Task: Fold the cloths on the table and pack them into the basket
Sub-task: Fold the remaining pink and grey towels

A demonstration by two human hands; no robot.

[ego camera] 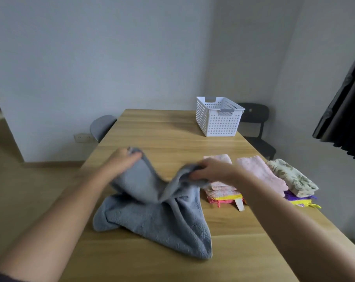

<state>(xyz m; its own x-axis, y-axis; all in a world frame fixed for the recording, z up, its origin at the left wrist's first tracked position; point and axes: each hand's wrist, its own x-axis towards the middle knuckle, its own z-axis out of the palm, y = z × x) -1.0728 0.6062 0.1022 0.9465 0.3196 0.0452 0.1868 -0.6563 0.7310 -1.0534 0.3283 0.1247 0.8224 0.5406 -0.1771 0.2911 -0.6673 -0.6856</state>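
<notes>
Basket (218,123) behind folded cloths (260,176), towel (162,220) to their left.

The wooden table (152,129) bore a white perforated basket (218,123) at its far right, a rumpled grey towel (156,220) centrally, and folded cloth stacks (261,171) along its right edge.

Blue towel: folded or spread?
Mid-fold: left hand and right hand grip raised far corners of the blue towel; its near half lies rumpled on the table.
</notes>
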